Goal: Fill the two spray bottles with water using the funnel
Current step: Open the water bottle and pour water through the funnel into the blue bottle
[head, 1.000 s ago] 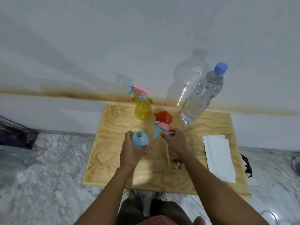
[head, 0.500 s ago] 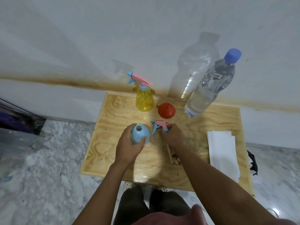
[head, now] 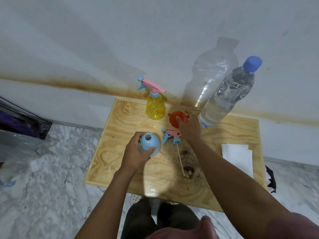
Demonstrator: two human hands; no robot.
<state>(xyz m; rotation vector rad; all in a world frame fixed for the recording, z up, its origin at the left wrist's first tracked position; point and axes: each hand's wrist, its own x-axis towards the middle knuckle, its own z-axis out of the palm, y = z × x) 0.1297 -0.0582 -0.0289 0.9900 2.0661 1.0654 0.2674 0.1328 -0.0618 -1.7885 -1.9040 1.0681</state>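
Note:
My left hand (head: 136, 153) grips the light blue spray bottle (head: 150, 144), which stands on the wooden board (head: 120, 152) with its neck uncovered. Its pink and blue spray head (head: 171, 135) lies on the board just to the right, tube pointing toward me. My right hand (head: 189, 126) reaches over the red funnel (head: 174, 119), fingers and thumb closing round its rim. The yellow spray bottle (head: 155, 106), with its spray head on, stands behind. A large clear water bottle (head: 227, 94) with a blue cap stands at the back right.
A folded white cloth (head: 237, 157) lies on the board's right side. A dark stain (head: 189, 169) marks the board near the tube's end. The white wall stands right behind the board. Marble floor surrounds it, with a dark plastic bag (head: 20, 125) at the left.
My right hand has let go of the spray head, left it lying on the board, and moved back to the red funnel. The left hand keeps hold of the blue bottle.

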